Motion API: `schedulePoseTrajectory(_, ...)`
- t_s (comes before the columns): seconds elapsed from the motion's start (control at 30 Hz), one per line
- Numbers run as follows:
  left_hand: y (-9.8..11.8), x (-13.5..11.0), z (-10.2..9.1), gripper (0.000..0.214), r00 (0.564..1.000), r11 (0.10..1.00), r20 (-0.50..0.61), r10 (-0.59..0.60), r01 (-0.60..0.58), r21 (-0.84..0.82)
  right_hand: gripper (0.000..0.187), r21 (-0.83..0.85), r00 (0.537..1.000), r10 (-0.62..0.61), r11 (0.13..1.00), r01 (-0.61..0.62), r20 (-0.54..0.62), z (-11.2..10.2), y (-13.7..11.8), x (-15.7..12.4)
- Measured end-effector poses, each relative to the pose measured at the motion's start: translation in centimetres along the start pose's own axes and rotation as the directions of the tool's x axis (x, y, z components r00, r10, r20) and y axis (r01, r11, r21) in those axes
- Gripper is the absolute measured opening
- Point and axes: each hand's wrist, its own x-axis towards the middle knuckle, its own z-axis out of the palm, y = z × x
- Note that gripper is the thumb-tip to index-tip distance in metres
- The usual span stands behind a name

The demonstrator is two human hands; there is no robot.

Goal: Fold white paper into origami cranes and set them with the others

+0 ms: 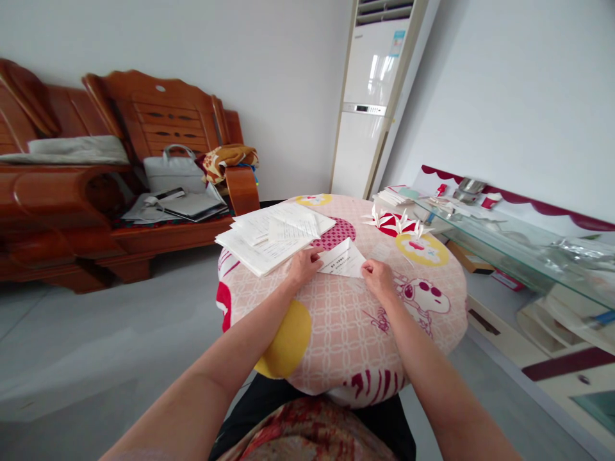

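A sheet of printed paper folded into a triangle [342, 259] lies on the round table, its peak pointing away from me. My left hand [305, 267] holds its left corner with curled fingers. At the right corner, my right hand [378, 278] pinches the paper between thumb and fingers. Just beyond my left hand is a stack of printed sheets [262, 253], with a loose folded piece on top. Several folded white paper cranes [398, 223] stand in a row toward the far right of the table.
A patterned cloth [336, 326] covers the round table. To the right is a glass-topped cabinet [519, 256] with papers and small items. A wooden sofa [158, 128] with a bag and a laptop-like flat thing stands left. A tall air conditioner [368, 102] fills the corner.
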Motion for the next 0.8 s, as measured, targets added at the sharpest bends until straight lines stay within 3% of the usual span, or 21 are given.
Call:
schedulePoseTrajectory(0.2,0.27,-0.02,-0.19,0.042,0.996,0.992,-0.045,0.075,-0.079,-0.099,0.034,0.192,0.978,0.069,0.981,-0.03,-0.198,-0.68,0.42,0.28)
schedulePoseTrajectory(0.4,0.73,-0.36,-0.58,0.037,0.99,0.971,-0.053,0.132,-0.14,-0.193,0.047,0.283,0.978,0.123,0.957,-0.071,-0.17,-0.78,0.51,0.44)
schedulePoseTrajectory(0.63,0.41,-0.5,-0.57,0.03,0.989,0.939,-0.033,0.147,-0.15,-0.311,0.026,0.383,0.983,0.129,0.921,-0.071,-0.13,-0.48,0.56,0.32)
schedulePoseTrajectory(0.8,0.55,-0.7,-0.79,0.039,0.993,0.877,-0.051,0.107,-0.119,-0.466,0.013,0.349,0.975,0.104,0.937,-0.03,-0.197,-0.77,0.4,0.26)
